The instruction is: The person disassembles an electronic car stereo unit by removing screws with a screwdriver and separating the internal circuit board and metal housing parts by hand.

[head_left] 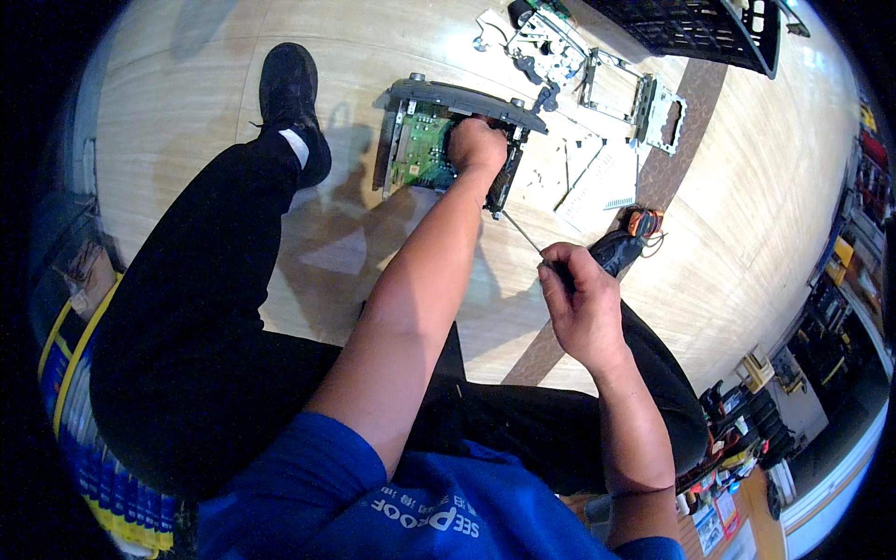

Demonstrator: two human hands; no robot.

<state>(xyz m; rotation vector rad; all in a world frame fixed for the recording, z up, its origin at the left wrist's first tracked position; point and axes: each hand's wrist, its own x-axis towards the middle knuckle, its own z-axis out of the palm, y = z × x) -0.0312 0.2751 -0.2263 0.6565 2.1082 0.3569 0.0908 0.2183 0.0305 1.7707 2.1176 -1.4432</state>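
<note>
On the floor ahead of me lies an opened car stereo [401,161], with a dark curved front panel bearing two knobs and a bare green circuit board [425,140]. My left hand [478,147] reaches into its right half, fingers curled against it and fingertips hidden. My right hand [588,303] is closed around the dark handle of a screwdriver [523,233]. The thin metal shaft slants up and left, and its tip meets the stereo's near right corner. Whether it sits in a screw is too small to tell.
Metal frames [616,89] and stripped parts lie at the far right, below a black plastic crate [695,33]. Small screws and a white sheet [597,191] are right of the stereo. An orange multimeter [644,222] rests by my right foot; my left shoe [289,93] stands left.
</note>
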